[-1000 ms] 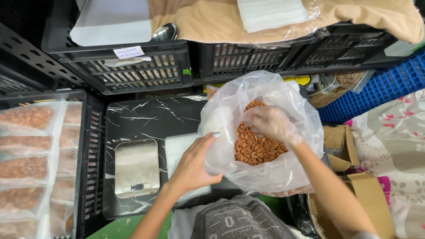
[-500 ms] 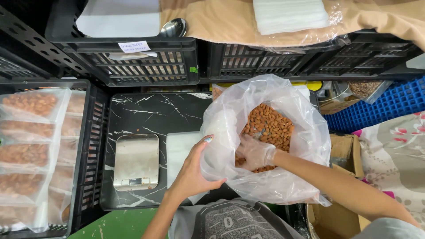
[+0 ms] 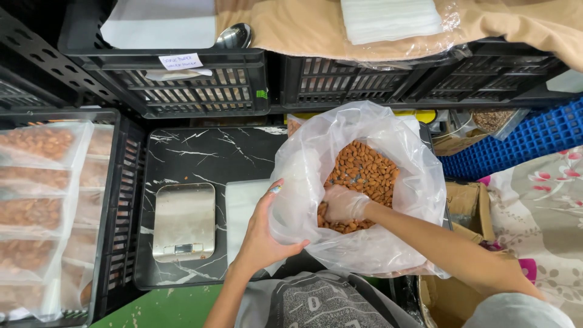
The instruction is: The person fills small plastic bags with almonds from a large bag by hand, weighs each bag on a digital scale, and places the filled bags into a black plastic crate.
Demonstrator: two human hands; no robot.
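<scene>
A large clear plastic bag (image 3: 388, 255) full of brown almonds (image 3: 364, 167) stands at the middle right. My right hand (image 3: 341, 205), in a thin clear glove, is down inside the bag, closed on a handful of almonds. My left hand (image 3: 267, 234) grips the bag's near left rim and holds it open. To the left of that hand a small steel kitchen scale (image 3: 183, 222) lies on a black marble-patterned board (image 3: 200, 152), with a flat clear pouch (image 3: 240, 206) beside it.
A black crate (image 3: 121, 200) at the left holds several sealed packs of almonds (image 3: 36, 176). Black crates (image 3: 200, 91) run along the back, topped with white sheets, a metal spoon (image 3: 234, 36) and brown paper. A blue crate (image 3: 522, 143) and cardboard boxes (image 3: 464, 209) sit at the right.
My right hand has gone deeper into the bag toward its near side and closed on almonds. My left hand has slid along the bag's rim. The view has shifted slightly.
</scene>
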